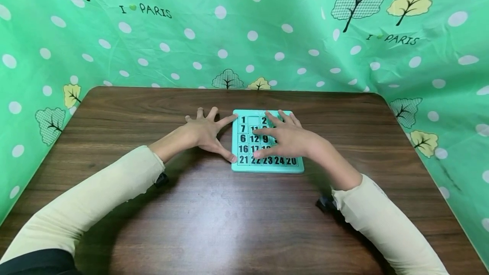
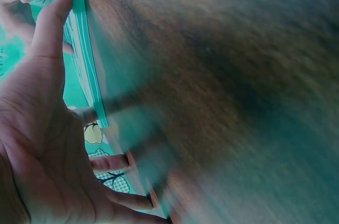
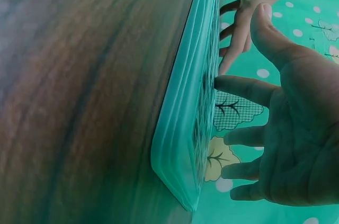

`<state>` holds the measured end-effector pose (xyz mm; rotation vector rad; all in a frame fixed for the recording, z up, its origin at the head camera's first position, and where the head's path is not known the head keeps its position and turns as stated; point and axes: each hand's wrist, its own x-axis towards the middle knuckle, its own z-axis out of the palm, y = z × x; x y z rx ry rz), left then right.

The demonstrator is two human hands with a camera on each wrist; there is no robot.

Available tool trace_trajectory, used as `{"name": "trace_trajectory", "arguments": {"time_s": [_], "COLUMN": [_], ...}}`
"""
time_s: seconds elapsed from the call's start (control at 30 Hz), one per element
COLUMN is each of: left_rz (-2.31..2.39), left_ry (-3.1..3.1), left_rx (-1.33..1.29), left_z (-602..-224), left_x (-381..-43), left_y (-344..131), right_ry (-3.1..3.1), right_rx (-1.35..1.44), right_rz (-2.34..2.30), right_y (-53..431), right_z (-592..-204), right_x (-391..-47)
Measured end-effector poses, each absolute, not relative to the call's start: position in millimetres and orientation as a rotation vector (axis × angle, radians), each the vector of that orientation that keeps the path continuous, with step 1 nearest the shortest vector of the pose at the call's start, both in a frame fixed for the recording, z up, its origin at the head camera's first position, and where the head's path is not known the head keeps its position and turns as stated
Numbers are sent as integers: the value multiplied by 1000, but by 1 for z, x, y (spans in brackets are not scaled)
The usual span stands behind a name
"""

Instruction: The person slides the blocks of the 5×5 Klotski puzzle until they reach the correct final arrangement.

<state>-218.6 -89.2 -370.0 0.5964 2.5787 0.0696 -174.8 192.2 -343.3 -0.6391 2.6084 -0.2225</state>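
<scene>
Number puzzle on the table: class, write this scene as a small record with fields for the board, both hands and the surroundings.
Object: teal number puzzle
Support: brown wooden table
Blank slot: top row, between 1 and 2
Left column, top down: 1, 7, 6, 16, 21
Bottom row: 21, 22, 23, 24, 20
Left hand: fingers spread, thumb and forefinger at the puzzle's left corners
Right hand: over the puzzle, forefinger tip at the second row, hiding some numbers
Backdrop: dotted green cloth

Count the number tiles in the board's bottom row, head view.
5, left to right: tile 21, tile 22, tile 23, tile 24, tile 20. Right hand partly covers tile 22; none fully hidden.
</scene>
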Motion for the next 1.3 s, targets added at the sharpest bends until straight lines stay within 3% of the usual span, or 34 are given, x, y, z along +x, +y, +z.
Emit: {"name": "trace_trajectory", "arguments": {"time_s": [0.37,0.83,1.3], "left_rz": [85,71,233], "left_ry": [2590,2573,2543], "left_rx": [598,594,721], "left_z": [-375,-381,-368], "left_x": [-221,-224,-215], "left_y": [-91,-94,-94], "right_ry": [2673,2650,2644], "right_rx": [-524,-579,-602], "right_rz": [-257,-270,-298], "right_y": [216,199,221], "right_z": [-338,-351,-344], "right_x": [-189,-196,-174]}}
